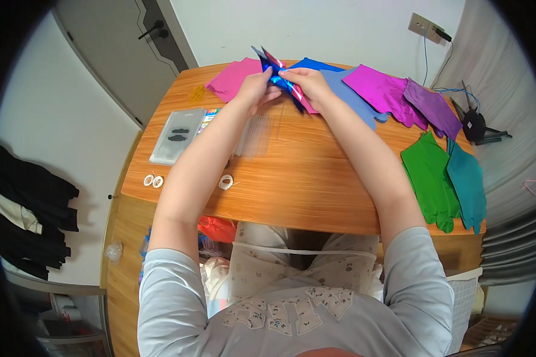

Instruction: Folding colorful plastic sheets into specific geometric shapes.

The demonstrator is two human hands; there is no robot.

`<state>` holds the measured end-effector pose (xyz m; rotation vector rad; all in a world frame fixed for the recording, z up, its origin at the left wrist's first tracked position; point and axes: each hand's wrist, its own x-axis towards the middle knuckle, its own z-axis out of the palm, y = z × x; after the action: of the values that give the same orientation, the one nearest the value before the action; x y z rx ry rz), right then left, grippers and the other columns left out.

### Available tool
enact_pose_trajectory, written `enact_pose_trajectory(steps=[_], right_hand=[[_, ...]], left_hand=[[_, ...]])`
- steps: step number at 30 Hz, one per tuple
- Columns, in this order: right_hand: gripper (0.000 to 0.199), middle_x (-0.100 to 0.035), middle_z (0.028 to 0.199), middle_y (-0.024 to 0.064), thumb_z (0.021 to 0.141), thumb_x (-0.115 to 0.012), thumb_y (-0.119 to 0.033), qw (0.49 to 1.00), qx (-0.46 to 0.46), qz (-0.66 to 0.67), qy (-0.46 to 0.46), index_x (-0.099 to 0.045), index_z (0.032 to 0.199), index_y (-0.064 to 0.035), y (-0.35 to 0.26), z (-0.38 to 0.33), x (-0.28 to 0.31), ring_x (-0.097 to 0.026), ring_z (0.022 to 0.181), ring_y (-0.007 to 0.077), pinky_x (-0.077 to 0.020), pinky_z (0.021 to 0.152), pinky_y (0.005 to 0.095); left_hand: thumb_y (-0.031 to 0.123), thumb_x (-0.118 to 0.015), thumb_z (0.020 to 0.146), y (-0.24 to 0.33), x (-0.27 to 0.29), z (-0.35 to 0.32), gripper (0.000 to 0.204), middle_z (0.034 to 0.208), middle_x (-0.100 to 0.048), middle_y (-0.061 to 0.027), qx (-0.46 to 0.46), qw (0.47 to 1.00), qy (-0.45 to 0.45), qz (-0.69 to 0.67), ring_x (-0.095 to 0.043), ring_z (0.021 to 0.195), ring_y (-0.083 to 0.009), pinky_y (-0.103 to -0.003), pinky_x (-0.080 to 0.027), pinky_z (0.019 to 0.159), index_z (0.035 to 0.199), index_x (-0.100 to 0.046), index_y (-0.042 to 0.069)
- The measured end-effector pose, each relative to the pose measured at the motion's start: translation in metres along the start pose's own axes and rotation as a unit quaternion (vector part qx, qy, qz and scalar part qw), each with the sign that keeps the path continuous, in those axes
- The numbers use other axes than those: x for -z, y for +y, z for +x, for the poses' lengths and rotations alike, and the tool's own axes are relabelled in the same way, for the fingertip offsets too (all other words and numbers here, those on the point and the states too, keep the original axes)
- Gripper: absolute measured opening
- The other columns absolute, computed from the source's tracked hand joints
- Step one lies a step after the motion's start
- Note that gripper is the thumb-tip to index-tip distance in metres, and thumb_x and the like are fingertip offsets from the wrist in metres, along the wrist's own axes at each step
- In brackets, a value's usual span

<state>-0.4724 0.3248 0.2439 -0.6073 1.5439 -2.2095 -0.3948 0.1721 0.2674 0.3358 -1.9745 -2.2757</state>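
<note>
Right now, holding a shiny blue-and-red foil piece between two hands, near the far edge of the desk, roughly midway along. With the left hand, pinching the foil from the left, thumb on top and fingers partly curled beneath. With the right hand, gripping from the right, thumb and bent fingers closed on the same foil. Hard to tell whether touching the wood at the lower tip.

Just beside the left hand, a pink sheet; farther left, a small yellow pile, too small to make out. Around the left forearm, a clear plastic packet with dark marks, a blurred row of thin clear strips, and three small white rings, two on the left and one on the right of the arm.

Behind the right hand, a deep-blue sheet; alongside, a pale-blue sheet, then overlapping magenta and purple sheets with wavy edges. Nearer, at the right end, green and teal sheets, close to a black router.
</note>
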Motion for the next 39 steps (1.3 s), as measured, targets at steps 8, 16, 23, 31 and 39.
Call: enact_pose_trajectory(steps=[8, 16, 23, 31, 39], right_hand=[[0.023, -0.073, 0.098, 0.0008, 0.094, -0.076, -0.02, 0.95, 0.19, -0.022, 0.249, -0.074, 0.109, -0.0035, -0.108, 0.015, 0.078, -0.064, 0.081, 0.0128, -0.0534, 0.072, 0.0294], [0.025, -0.071, 0.114, 0.0136, 0.091, -0.065, -0.005, 0.535, 0.561, -0.626, 0.082, -0.071, 0.114, -0.0111, -0.153, -0.046, 0.121, -0.068, 0.111, 0.0326, -0.0557, 0.09, 0.0398], [0.023, -0.067, 0.113, 0.0142, 0.096, -0.058, -0.018, 0.596, 0.289, -0.739, -0.121, -0.071, 0.11, -0.0058, -0.055, -0.108, 0.107, -0.066, 0.106, 0.0365, -0.0551, 0.09, 0.0441], [0.022, -0.066, 0.099, 0.0165, 0.092, -0.064, -0.02, 0.65, 0.203, -0.728, -0.083, -0.073, 0.096, -0.0008, -0.04, -0.136, 0.097, -0.066, 0.101, 0.0358, -0.0547, 0.086, 0.0479], [0.024, -0.071, 0.093, 0.0196, 0.095, -0.063, -0.021, 0.711, 0.21, -0.668, 0.065, -0.074, 0.093, 0.0006, -0.028, -0.102, 0.138, -0.068, 0.093, 0.04, -0.0538, 0.084, 0.0473]], left_hand=[[0.017, -0.049, 0.108, 0.023, 0.106, -0.013, 0.018, 0.106, -0.068, -0.0094, -0.038, 0.992, 0.116, 0.021, -0.069, 0.086, -0.0197, -0.032, -0.063, 0.078, 0.115, -0.061, 0.005], [0.017, -0.041, 0.112, 0.022, 0.094, -0.01, 0.021, 0.125, -0.065, -0.013, -0.055, 0.973, 0.104, -0.198, -0.067, 0.113, -0.0279, -0.043, -0.062, 0.092, 0.124, -0.055, 0.007], [0.017, -0.041, 0.113, -0.008, 0.031, 0.006, 0.023, 0.129, -0.063, -0.0144, -0.156, 0.955, -0.009, -0.254, -0.064, 0.12, -0.0298, -0.049, -0.061, 0.096, 0.131, -0.049, 0.005], [0.004, -0.05, 0.105, -0.035, 0.002, 0.007, 0.04, 0.131, -0.056, -0.0148, -0.061, 0.994, 0.075, -0.059, -0.065, 0.116, -0.032, -0.046, -0.062, 0.094, 0.143, -0.039, 0.004], [-0.007, -0.067, 0.088, -0.037, 0.014, 0.018, 0.091, 0.141, -0.052, -0.0183, -0.098, 0.953, 0.187, 0.219, -0.064, 0.121, -0.0356, -0.041, -0.064, 0.089, 0.163, -0.018, 0.008]])
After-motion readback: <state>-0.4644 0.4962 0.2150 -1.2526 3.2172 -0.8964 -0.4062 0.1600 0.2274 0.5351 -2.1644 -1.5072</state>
